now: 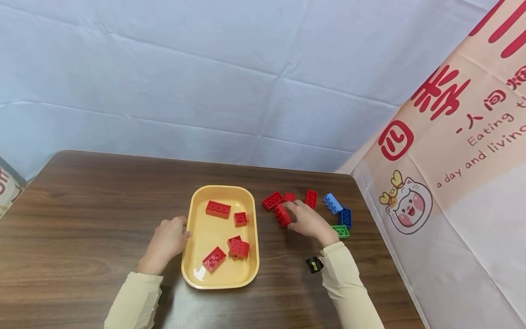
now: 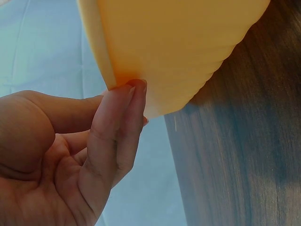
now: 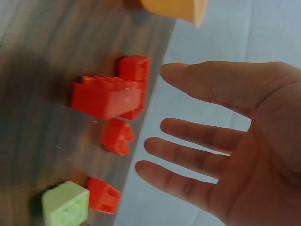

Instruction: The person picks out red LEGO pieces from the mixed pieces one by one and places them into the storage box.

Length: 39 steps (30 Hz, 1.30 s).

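My left hand (image 1: 166, 242) pinches the left rim of a yellow tray (image 1: 222, 228), thumb on one side and fingers on the outer wall, as the left wrist view shows. Several red toy bricks lie in the tray, among them a long one (image 1: 218, 209) near its far end and a small one (image 1: 240, 219). To the right of the tray, my right hand (image 1: 308, 221) reaches over a red eight-stud brick (image 1: 282, 215). In the right wrist view its thumb and fingers are spread and hold nothing, with the red brick (image 3: 106, 99) apart from them.
Beyond the right hand lie more red bricks (image 1: 272, 201), a small red one (image 1: 289, 197) and another (image 1: 311, 199). Light blue (image 1: 333, 204), dark blue (image 1: 345, 218) and green (image 1: 341, 231) bricks are farther right. A black object (image 1: 314, 264) is by the right wrist.
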### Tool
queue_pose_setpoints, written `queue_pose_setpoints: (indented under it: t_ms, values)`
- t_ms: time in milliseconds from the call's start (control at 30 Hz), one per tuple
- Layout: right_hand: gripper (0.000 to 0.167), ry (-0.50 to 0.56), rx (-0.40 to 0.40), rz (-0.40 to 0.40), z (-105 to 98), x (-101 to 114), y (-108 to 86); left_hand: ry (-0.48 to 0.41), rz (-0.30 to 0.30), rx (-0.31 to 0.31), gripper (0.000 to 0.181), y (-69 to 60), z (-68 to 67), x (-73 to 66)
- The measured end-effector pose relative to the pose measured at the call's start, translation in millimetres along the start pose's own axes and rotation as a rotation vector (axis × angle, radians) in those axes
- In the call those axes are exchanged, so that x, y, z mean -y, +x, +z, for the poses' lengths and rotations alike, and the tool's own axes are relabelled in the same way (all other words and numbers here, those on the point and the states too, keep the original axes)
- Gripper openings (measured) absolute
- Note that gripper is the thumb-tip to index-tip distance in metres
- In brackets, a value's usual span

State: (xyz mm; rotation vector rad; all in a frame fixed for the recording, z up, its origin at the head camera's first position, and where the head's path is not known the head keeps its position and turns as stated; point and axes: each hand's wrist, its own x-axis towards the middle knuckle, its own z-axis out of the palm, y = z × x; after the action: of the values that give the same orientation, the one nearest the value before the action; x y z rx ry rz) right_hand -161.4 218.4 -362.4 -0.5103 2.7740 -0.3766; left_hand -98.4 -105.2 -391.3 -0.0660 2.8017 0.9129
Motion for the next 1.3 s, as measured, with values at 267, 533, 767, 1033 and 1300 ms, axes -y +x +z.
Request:
queue_pose_setpoints:
  t_ms: [267,533,767,1033,1300]
  values:
    - [0.059,0.017,-0.034,0.007,19,-13,12.7,-0.004,-0.005,0.006,0.026,-0.8,0.3,-0.4]
    - [0.057,0.026,-0.061,0.022,32,-17,19.0,-0.002,-0.007,0.002,0.025,-0.6,0.6,-0.7]
    - [0.06,0.023,-0.056,0.058,41,-20,25.5,-0.003,0.0,-0.006,0.025,-0.3,1.3,0.0]
    - [0.065,0.019,-0.048,0.077,44,-20,29.7,0.001,0.004,-0.012,0.024,0.0,0.3,-0.5]
    - [0.065,0.04,-0.061,0.073,44,-19,31.3,-0.004,0.0,-0.015,0.025,0.2,0.3,-0.9]
